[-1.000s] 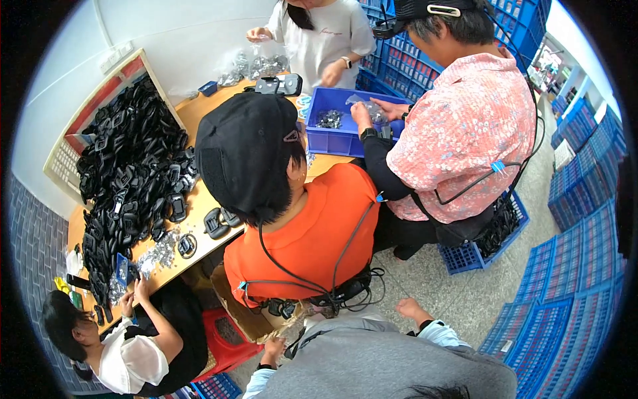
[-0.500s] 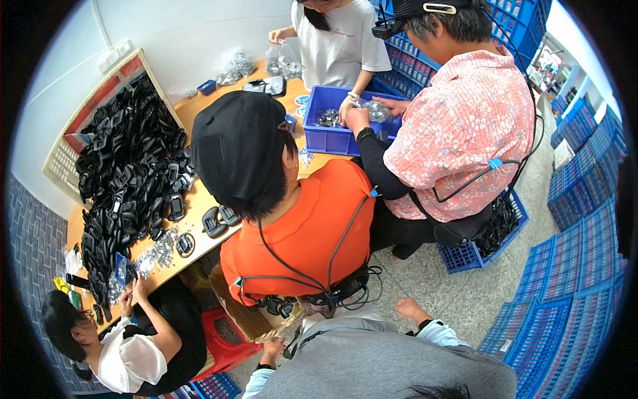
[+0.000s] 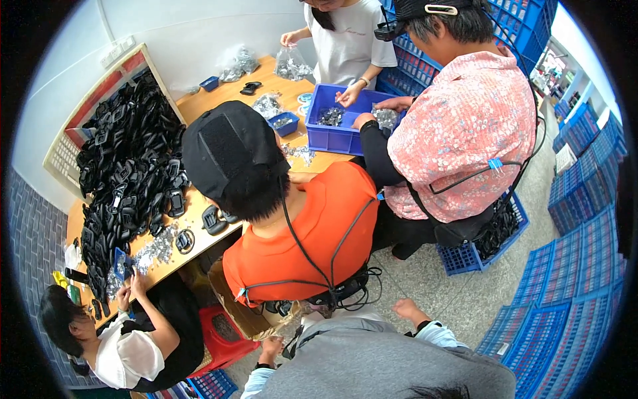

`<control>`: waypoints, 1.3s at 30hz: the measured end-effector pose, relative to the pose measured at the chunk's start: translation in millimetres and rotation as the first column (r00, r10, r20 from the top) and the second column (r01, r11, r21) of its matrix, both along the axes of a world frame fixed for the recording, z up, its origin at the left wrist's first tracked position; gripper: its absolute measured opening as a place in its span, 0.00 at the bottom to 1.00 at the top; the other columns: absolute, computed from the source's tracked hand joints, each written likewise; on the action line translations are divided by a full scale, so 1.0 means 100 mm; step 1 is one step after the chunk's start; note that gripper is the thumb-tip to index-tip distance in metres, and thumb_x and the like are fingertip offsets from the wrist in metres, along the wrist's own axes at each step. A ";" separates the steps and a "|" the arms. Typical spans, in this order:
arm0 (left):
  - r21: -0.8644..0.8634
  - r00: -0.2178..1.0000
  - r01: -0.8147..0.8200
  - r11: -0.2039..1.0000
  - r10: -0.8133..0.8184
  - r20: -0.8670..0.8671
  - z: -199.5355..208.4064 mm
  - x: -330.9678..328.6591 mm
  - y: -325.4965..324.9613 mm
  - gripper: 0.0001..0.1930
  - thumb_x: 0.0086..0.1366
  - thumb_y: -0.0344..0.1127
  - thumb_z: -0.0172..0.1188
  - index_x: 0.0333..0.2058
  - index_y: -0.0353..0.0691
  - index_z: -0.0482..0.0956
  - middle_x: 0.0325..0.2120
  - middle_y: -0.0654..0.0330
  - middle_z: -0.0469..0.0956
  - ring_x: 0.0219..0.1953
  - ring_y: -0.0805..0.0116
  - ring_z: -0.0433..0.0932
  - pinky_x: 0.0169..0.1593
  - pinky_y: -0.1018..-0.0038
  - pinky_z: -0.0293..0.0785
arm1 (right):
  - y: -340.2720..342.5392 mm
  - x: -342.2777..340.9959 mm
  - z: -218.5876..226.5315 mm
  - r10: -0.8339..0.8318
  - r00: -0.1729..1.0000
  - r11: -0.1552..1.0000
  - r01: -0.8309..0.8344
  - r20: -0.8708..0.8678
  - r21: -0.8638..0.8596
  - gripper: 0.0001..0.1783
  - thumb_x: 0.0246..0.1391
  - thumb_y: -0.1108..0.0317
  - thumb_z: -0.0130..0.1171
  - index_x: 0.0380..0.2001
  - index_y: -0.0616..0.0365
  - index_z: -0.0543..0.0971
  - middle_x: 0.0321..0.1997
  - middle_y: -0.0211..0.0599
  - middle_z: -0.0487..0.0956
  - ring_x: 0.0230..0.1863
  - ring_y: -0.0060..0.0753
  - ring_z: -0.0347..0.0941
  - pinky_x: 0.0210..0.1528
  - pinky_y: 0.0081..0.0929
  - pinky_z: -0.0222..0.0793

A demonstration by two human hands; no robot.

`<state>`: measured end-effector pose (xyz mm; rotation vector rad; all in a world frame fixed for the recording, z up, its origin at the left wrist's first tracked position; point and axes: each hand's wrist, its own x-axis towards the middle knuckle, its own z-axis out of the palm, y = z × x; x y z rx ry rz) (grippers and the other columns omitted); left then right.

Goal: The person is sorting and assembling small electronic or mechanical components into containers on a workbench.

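Note:
Both my hands hang low beside my grey shirt. My left hand is beside the open cardboard box, near a dark strap; its fingers look curled, and whether they hold anything is hidden. Over the floor on the other side, my right hand is loosely closed with nothing seen in it. Straight ahead stands a co-worker in an orange shirt, whose back and black cap hide part of the table and that person's hands. Black cables run across the orange back.
A wooden table bears a heap of black plastic parts, small metal pieces and a blue bin. Other co-workers stand at the bin; another sits at lower left by a red stool. Blue crates are stacked at right.
The co-worker in orange has leaned left and lower, revealing a small blue tray and a bag of metal pieces. A white-shirted co-worker's hand has lifted from the bag in the bin. My hands stay put.

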<state>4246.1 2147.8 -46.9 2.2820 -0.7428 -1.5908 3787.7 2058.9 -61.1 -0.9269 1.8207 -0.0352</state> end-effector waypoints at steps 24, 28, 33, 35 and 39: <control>-0.018 1.000 0.015 1.000 -0.015 0.009 -0.26 0.05 0.07 0.12 0.49 0.39 0.50 0.28 0.35 0.71 0.18 0.59 0.72 0.17 0.72 0.70 0.19 0.78 0.66 | -0.06 -0.05 -0.08 0.127 0.992 0.991 -0.125 -0.021 0.054 0.13 0.34 0.63 0.54 0.24 0.60 0.71 0.18 0.32 0.71 0.15 0.23 0.66 0.19 0.21 0.62; -0.039 1.000 -0.006 0.999 0.006 -0.008 -0.47 0.14 0.14 0.13 0.49 0.39 0.50 0.28 0.35 0.71 0.18 0.59 0.72 0.17 0.71 0.71 0.20 0.77 0.67 | -0.09 -0.03 -0.10 0.151 0.989 0.987 -0.150 -0.010 0.053 0.14 0.34 0.63 0.55 0.25 0.61 0.70 0.18 0.33 0.71 0.15 0.23 0.66 0.19 0.21 0.62; -0.024 1.000 0.001 1.000 -0.001 0.009 -0.39 0.12 0.09 0.13 0.49 0.40 0.51 0.28 0.35 0.71 0.17 0.59 0.72 0.17 0.71 0.72 0.20 0.77 0.68 | -0.09 -0.05 -0.18 0.171 0.985 0.985 -0.170 -0.008 0.035 0.13 0.34 0.63 0.55 0.24 0.61 0.70 0.17 0.32 0.71 0.15 0.23 0.66 0.19 0.21 0.62; -0.013 0.999 0.025 1.000 -0.024 0.033 -0.35 0.12 0.08 0.13 0.48 0.40 0.51 0.27 0.35 0.71 0.17 0.59 0.72 0.17 0.71 0.71 0.20 0.77 0.67 | -0.11 -0.01 -0.11 0.190 0.982 0.982 -0.190 -0.012 0.018 0.13 0.34 0.63 0.55 0.24 0.61 0.70 0.17 0.32 0.71 0.15 0.23 0.66 0.19 0.21 0.62; 0.005 1.000 -0.008 1.000 0.008 -0.009 -0.47 0.17 0.14 0.13 0.48 0.40 0.51 0.26 0.35 0.71 0.17 0.59 0.72 0.18 0.71 0.72 0.20 0.77 0.67 | -0.13 0.05 -0.03 0.191 0.981 0.982 -0.191 -0.040 0.003 0.12 0.34 0.64 0.55 0.22 0.61 0.71 0.16 0.32 0.70 0.15 0.23 0.66 0.19 0.21 0.62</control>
